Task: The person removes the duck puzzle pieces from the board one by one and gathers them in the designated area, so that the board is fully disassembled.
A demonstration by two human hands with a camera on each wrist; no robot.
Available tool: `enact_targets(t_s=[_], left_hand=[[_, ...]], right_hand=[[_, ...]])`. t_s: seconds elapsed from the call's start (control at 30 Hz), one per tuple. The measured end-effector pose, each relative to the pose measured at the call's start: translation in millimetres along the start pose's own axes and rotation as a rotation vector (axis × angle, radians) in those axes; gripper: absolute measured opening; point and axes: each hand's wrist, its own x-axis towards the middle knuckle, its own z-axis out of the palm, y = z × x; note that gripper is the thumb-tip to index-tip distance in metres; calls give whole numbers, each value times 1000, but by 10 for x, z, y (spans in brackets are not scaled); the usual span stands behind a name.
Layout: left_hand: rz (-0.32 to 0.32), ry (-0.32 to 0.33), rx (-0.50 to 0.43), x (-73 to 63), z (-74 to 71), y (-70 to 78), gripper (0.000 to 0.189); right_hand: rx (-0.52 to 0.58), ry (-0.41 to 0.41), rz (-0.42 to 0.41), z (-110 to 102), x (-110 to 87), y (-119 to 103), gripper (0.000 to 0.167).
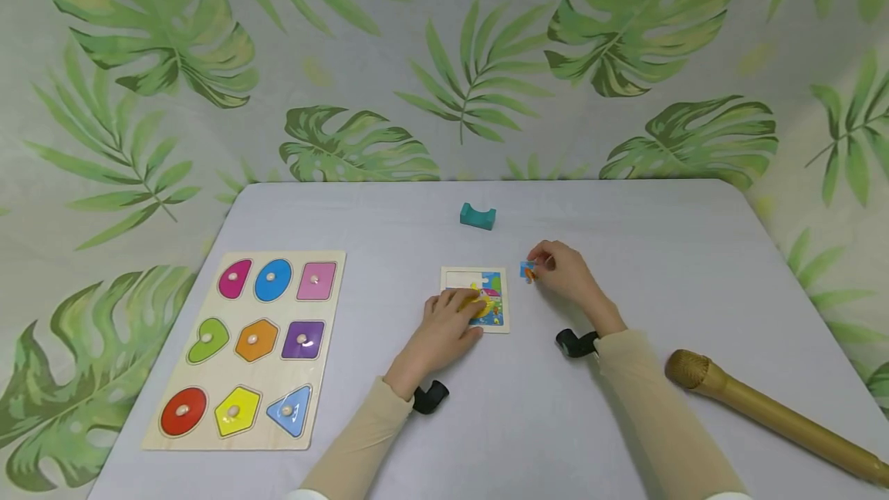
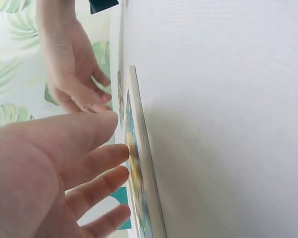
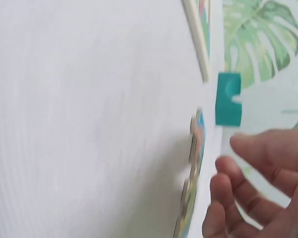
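We see the left hand (image 1: 441,330) resting over the lower-left part of the puzzle board (image 1: 495,316). Its fingers (image 2: 102,186) are extended and slightly spread, the thumb (image 2: 87,130) stands apart from them, and fingertips touch the printed face without gripping it. The puzzle board lies flat on the table (image 1: 528,423), with a bare pale recess at its upper left.

We find the right hand (image 1: 566,272) just right of the puzzle board, beside loose puzzle pieces (image 1: 526,268) lying on the table. Its fingers (image 3: 221,186) are bent, and a narrow gap separates thumb from forefinger, with nothing between them. We cannot tell whether a fingertip touches a piece.

We locate the teal block (image 1: 478,217) beyond the puzzle board, the knobbed shape board (image 1: 269,376) at left, and the gold microphone (image 1: 778,417) at right.
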Motion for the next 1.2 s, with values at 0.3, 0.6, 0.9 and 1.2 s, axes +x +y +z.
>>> enact_targets(t_s=[0.3, 0.6, 0.9, 1.2], left_hand=[[85, 1, 7, 46, 35, -3, 44], [99, -19, 46, 59, 48, -24, 47], [83, -17, 26, 59, 20, 9, 45], [67, -32, 18, 59, 39, 4, 47]], right_hand=[[-19, -175, -173, 246, 19, -269, 27], [-144, -179, -213, 323, 3, -371, 24], [-94, -182, -202, 357, 21, -389, 22], [-11, -208, -212, 370, 10, -413, 41]])
